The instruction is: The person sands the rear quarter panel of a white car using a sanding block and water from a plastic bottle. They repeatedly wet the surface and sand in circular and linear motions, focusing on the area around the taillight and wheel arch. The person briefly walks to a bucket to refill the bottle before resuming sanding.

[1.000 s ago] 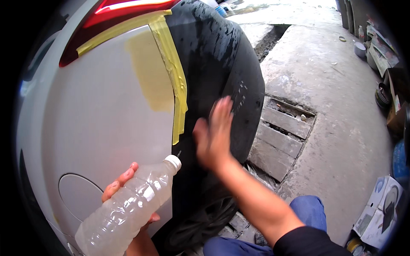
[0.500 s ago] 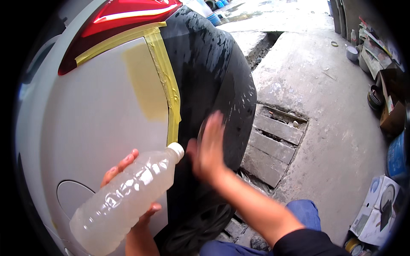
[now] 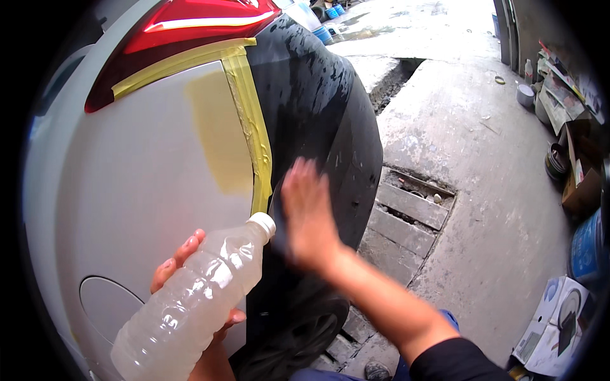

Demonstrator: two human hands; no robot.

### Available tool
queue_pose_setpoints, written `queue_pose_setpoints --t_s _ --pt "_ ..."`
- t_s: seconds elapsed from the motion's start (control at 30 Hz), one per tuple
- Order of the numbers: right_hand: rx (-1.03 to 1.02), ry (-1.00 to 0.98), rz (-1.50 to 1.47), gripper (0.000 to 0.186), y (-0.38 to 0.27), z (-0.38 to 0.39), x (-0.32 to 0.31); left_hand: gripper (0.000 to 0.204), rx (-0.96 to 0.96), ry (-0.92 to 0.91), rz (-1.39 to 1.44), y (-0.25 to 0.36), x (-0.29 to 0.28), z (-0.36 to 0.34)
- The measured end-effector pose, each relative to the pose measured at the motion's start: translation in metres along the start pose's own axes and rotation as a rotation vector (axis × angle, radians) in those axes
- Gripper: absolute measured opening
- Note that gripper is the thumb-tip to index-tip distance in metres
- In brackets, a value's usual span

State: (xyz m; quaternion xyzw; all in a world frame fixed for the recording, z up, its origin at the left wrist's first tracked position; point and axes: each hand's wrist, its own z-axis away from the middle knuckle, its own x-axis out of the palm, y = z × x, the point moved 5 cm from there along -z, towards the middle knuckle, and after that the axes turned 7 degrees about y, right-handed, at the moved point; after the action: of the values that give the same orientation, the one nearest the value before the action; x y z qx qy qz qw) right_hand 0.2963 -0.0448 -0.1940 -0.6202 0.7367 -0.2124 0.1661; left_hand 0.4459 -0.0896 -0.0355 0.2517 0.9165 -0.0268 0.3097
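Observation:
My left hand [image 3: 179,257] is wrapped round a clear plastic bottle [image 3: 190,298] of cloudy liquid with a white cap [image 3: 261,224]. The bottle tilts, cap end up and to the right, in front of a car's pale body panel [image 3: 140,159]. Against the dark, wet-streaked bumper [image 3: 318,95] lies my right hand [image 3: 309,219], fingers stretched out and smeared by motion. Beneath its palm shows the edge of a dark flat pad [image 3: 280,232], pressed to the bumper. Yellow masking tape [image 3: 254,143] borders the panel beside a yellowish patch [image 3: 222,140].
A red tail light [image 3: 203,25] sits above the panel, and a wheel [image 3: 295,336] is below the bumper. Slats cover a floor channel [image 3: 406,225], part of which lies open. Along the right stand a cardboard box [image 3: 581,187], a blue bucket [image 3: 586,247] and a white box [image 3: 549,324].
My right hand has shifted slightly left over the bumper, its fingers now tipped left. The bottle has moved slightly right and down in view, still in my left hand.

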Motion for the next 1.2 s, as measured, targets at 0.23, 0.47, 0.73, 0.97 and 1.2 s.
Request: queue_pose_setpoints --t_s 0.23,0.47,0.73,0.97,1.2 --pt "0.080 -0.017 0.149 0.069 0.100 -0.104 0.007 0.098 -0.044 -0.026 0.116 -0.001 0.008 -0.007" --pt "-0.010 0.031 0.053 0.067 0.049 -0.050 0.009 0.108 -0.047 0.004 0.055 -0.007 0.000 0.000" --pt "0.248 0.000 -0.002 0.071 0.139 -0.124 0.001 0.107 -0.020 0.007 0.049 -0.009 0.002 -0.001" --pt "0.208 0.114 -0.019 0.078 0.078 -0.032 0.007 0.103 -0.044 -0.028 0.108 -0.004 0.011 -0.006" --pt "0.326 0.103 -0.090 0.088 0.045 -0.010 0.012 0.112 -0.054 -0.033 0.066 -0.010 -0.003 -0.001"
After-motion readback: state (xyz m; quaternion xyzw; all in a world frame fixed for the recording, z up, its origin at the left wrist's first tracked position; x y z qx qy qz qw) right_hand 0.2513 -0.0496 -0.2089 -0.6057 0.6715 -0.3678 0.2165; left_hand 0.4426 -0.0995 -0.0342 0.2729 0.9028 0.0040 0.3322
